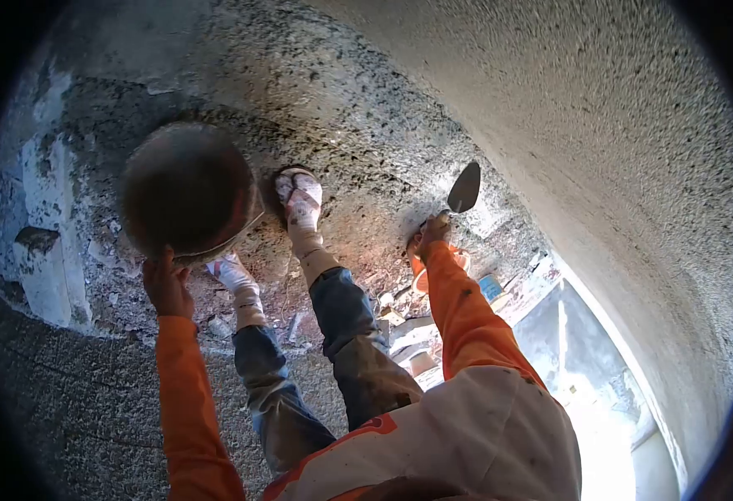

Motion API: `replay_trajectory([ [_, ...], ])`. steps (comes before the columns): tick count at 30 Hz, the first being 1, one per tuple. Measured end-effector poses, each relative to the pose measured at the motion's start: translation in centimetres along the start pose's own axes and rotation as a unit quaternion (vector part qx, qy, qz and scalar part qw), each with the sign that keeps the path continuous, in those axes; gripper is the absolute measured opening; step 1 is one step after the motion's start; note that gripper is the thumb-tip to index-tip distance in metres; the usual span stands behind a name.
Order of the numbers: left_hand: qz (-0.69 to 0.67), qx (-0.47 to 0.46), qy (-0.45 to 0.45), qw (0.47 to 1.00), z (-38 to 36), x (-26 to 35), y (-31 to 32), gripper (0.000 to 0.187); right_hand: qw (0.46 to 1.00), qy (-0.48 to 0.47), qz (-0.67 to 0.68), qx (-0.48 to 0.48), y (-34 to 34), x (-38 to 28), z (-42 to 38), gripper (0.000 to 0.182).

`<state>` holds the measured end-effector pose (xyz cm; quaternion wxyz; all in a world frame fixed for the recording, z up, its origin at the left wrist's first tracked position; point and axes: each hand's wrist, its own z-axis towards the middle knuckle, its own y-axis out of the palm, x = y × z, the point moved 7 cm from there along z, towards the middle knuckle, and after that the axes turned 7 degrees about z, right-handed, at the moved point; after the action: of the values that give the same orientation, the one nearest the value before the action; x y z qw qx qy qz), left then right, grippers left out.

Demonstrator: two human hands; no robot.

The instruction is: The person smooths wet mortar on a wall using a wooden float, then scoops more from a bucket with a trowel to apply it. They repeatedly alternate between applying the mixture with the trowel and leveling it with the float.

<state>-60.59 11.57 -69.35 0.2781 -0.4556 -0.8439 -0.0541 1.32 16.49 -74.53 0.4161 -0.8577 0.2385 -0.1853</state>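
Observation:
My left hand is closed on the near rim of a round, dark mortar pan, which is held up over the rubble-covered ground. The inside of the pan is too dark to show what it holds, if anything. On the other side, my right hand is wrapped around the handle of a pointed trowel, its dark blade directed away from me. Just below that hand, partly hidden by my sleeve, is an orange bucket.
A rough plastered wall curves along the right side. Broken rubble and a small blue container lie near the bucket. A pale block stands at the left. My sandalled feet are between the pan and the trowel.

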Motion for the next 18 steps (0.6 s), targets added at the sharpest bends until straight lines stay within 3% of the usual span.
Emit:
replay_trajectory([
  [1, 0.023, 0.030, 0.000, 0.999, -0.2, 0.9, -0.3, 0.031, 0.994, -0.017, -0.094, -0.053, 0.5, -1.2, 0.7, 0.038],
  [2, 0.090, 0.038, 0.046, 0.994, 0.1, 1.2, -1.0, 0.033, 0.957, -0.095, -0.248, -0.115, 0.6, -4.1, 1.5, 0.035],
  [4, 0.226, 0.074, 0.134, 0.962, 0.5, 1.6, -2.3, 0.036, 0.809, -0.254, -0.498, -0.181, 1.5, -10.3, 2.9, 0.032],
  [5, 0.196, 0.088, 0.103, 0.971, 0.9, 1.7, -2.6, 0.034, 0.764, -0.293, -0.543, -0.189, 1.5, -13.5, 3.7, 0.031],
  [6, 0.164, 0.103, 0.073, 0.978, 1.4, 2.0, -2.8, 0.032, 0.790, -0.254, -0.509, -0.229, 2.4, -16.2, 5.3, 0.036],
  [7, 0.130, 0.119, 0.042, 0.983, 1.7, 2.4, -2.9, 0.031, 0.879, -0.188, -0.394, -0.191, 2.8, -19.1, 6.8, 0.040],
  [8, 0.099, 0.132, 0.012, 0.986, 2.0, 2.8, -3.1, 0.029, 0.854, -0.237, -0.422, -0.192, 1.4, -25.0, 3.6, 0.046],
  [9, 0.064, 0.145, -0.017, 0.987, 2.3, 2.8, -3.2, 0.027, 0.937, -0.116, -0.282, -0.173, -0.2, -28.6, 2.7, 0.051],
  [10, 0.061, 0.145, -0.013, 0.987, 3.3, 1.9, -3.9, 0.027, 0.927, -0.147, -0.268, -0.218, -0.8, -32.4, 0.3, 0.055],
  [12, 0.191, 0.103, 0.086, 0.972, 4.6, 2.9, -4.4, 0.026, 0.862, -0.285, -0.412, 0.080, 12.3, -35.2, 1.6, 0.039],
  [13, 0.232, 0.091, 0.119, 0.961, 4.6, 3.9, -3.8, 0.025, 0.913, -0.261, -0.312, 0.029, 11.2, -35.4, -0.4, 0.038],
  [15, 0.037, 0.171, 0.002, 0.985, 3.0, 5.8, -0.9, 0.027, 0.980, -0.174, -0.044, -0.080, 7.7, -35.1, -4.8, 0.036],
  [16, 0.036, 0.176, 0.004, 0.984, 3.9, 5.6, -1.3, 0.027, 0.979, -0.106, 0.120, -0.125, 5.6, -34.5, -7.2, 0.035],
  [18, 0.027, 0.127, -0.007, 0.991, 6.1, 4.3, -2.1, 0.026, 0.965, -0.189, 0.066, -0.171, 5.4, -31.1, -6.3, 0.051],
])
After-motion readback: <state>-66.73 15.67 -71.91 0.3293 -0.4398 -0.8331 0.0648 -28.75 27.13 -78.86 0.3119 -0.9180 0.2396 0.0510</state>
